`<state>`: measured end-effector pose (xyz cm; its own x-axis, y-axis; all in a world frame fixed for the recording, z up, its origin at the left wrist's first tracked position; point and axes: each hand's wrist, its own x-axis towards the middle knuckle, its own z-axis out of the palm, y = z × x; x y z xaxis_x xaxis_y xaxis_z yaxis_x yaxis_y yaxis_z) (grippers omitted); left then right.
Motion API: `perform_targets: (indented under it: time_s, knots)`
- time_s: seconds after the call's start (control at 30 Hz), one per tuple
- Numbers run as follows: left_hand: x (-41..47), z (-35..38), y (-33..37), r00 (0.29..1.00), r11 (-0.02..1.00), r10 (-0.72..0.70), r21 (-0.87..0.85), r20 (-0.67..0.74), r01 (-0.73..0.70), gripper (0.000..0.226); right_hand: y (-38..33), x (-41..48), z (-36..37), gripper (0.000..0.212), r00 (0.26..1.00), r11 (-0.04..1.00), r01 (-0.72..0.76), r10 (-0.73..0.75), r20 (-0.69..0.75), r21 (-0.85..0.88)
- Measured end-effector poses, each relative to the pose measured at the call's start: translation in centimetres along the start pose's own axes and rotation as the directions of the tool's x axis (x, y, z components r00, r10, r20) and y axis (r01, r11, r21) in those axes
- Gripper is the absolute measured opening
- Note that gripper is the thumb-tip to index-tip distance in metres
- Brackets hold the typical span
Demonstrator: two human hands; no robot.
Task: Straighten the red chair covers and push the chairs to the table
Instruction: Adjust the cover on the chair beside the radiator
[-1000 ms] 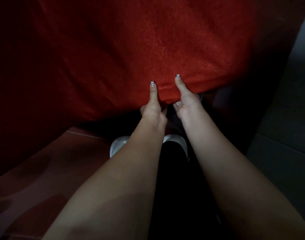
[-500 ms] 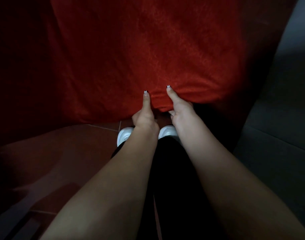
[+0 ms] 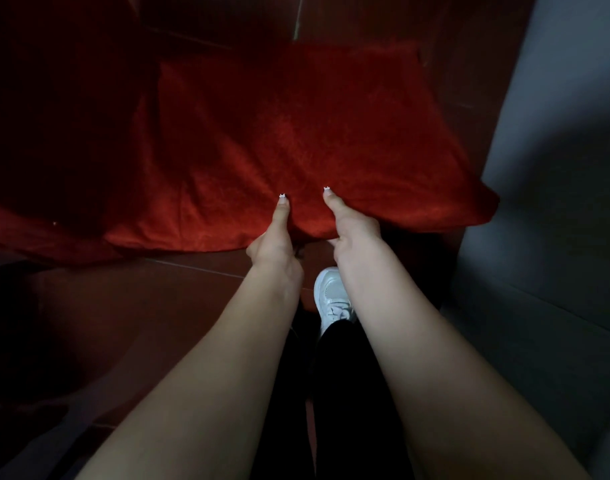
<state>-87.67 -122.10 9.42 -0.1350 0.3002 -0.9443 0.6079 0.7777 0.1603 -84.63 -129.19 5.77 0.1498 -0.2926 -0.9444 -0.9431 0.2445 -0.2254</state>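
Both hands are on the red chair cover (image 3: 296, 143). It fills 10 to 1 o'clock of our view, and its near hem runs across centre. Our left hand (image 3: 274, 247) and right hand (image 3: 357, 233) pinch that hem side by side, not touching. Thumbs lie flat on top of the fabric; the other fingers are tucked under it, out of sight. The cloth is creased around the grip, and its right corner pokes out at 3 o'clock.

The floor (image 3: 165, 306) is dark red-brown tile with pale grout lines. A grey wall (image 3: 556, 150) stands at 2 to 4 o'clock. One white shoe (image 3: 331, 292) shows between our forearms, with black trousers (image 3: 352, 393) at 6 o'clock. The room is dim and we can't make out the chair frame.
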Motion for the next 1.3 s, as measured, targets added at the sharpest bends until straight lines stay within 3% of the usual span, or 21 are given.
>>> perform_targets:
  time_s: [0.17, 0.37, 0.5, 0.63, 0.8, 0.97, 1.3]
  knots:
    - [-2.2, 0.7, 3.1, 0.998, 0.999, 0.032, 0.035, 0.052, -0.034, 0.072, -2.7, -3.1, 1.0, 0.039, 0.995, 0.994, 0.095, -0.095, -0.009, 0.049]
    - [-3.0, 0.8, 6.6, 0.944, 0.981, 0.015, 0.179, 0.329, -0.078, 0.050, -5.4, -5.4, 1.4, 0.033, 0.987, 0.985, 0.145, -0.152, 0.059, 0.097]
    - [-3.3, 1.0, 9.4, 0.905, 0.934, -0.028, 0.333, 0.425, -0.128, 0.065, -7.4, -6.3, 1.1, 0.055, 0.984, 0.983, 0.113, -0.090, 0.151, -0.147]
    - [-3.9, 2.1, 12.7, 0.897, 0.896, -0.019, 0.405, 0.441, -0.181, 0.080, -10.6, -7.2, 2.5, 0.077, 0.971, 0.973, 0.103, -0.053, 0.233, -0.206]
    - [-4.8, 3.5, 15.4, 0.886, 0.884, 0.017, 0.408, 0.463, -0.229, 0.097, -12.7, -8.0, 4.6, 0.081, 0.955, 0.969, 0.160, -0.103, 0.279, -0.189]
    - [-4.8, 4.5, 17.6, 0.875, 0.869, 0.004, 0.431, 0.484, -0.242, 0.095, -14.6, -8.1, 5.7, 0.063, 0.929, 0.951, 0.209, -0.120, 0.351, -0.229]
    - [-5.7, 6.8, 22.0, 0.873, 0.831, -0.010, 0.489, 0.488, -0.264, 0.107, -18.2, -8.1, 8.1, 0.094, 0.917, 0.878, 0.332, -0.214, 0.337, -0.345]
